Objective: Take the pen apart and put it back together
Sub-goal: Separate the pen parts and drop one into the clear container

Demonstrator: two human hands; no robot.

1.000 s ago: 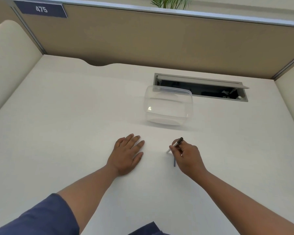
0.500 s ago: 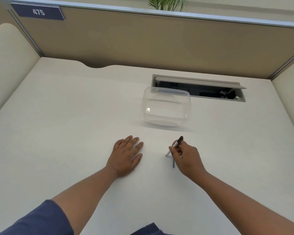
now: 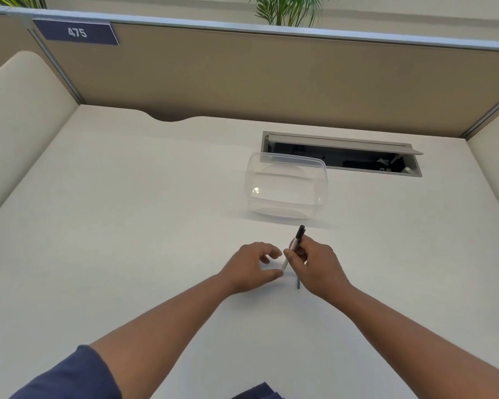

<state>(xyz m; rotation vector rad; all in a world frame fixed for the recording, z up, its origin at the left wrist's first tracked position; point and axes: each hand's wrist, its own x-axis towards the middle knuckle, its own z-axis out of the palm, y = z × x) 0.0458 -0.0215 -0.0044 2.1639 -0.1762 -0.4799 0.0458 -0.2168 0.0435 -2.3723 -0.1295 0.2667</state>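
Observation:
My right hand (image 3: 314,269) grips a white pen barrel with a black end (image 3: 294,245), tilted with the black end pointing up and away. The barrel's lower white tip reaches my left hand (image 3: 251,269), whose thumb and fingers are curled beside that tip; whether they pinch it I cannot tell. A thin dark pen part (image 3: 298,283), like a refill, lies on the white desk (image 3: 127,226) just below my right hand, partly hidden by it.
A clear plastic tub (image 3: 285,188) stands on the desk just beyond the hands. Behind it is an open cable slot (image 3: 343,156) in the desk. Partition walls enclose the back and both sides.
My left hand has lifted off the desk and moved right up to the lower tip of the pen barrel. My right hand has raised the barrel slightly.

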